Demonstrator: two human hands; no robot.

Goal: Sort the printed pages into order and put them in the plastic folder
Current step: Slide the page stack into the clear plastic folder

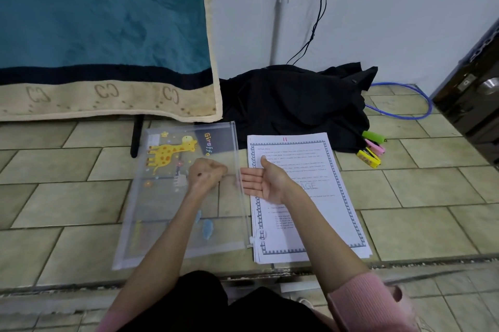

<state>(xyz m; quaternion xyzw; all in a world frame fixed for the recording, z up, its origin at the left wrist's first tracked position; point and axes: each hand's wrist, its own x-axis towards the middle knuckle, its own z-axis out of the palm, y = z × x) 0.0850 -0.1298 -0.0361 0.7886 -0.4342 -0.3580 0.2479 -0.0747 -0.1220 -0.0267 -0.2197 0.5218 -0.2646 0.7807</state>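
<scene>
A clear plastic zip folder [167, 204] with a yellow giraffe print lies flat on the tiled floor. Its zipper edge runs along its right side, with the white slider near the bottom corner. Just to its right lies a stack of printed pages [332, 207] with a bordered frame; the top sheet is marked 11 in red. My left hand [206, 173] rests as a fist on the folder near the zipper edge; whether it pinches the plastic is unclear. My right hand [263, 183] hovers palm-up, fingers straight, over the stack's left edge beside the zipper.
A black garment [294, 104] is heaped on the floor behind the pages. Yellow, pink and green highlighters [372, 149] lie right of it. A blue cable [405, 110] loops near a dark cabinet [475, 104]. A hanging blanket [108, 34] and a black stand leg [136, 137] are at the left.
</scene>
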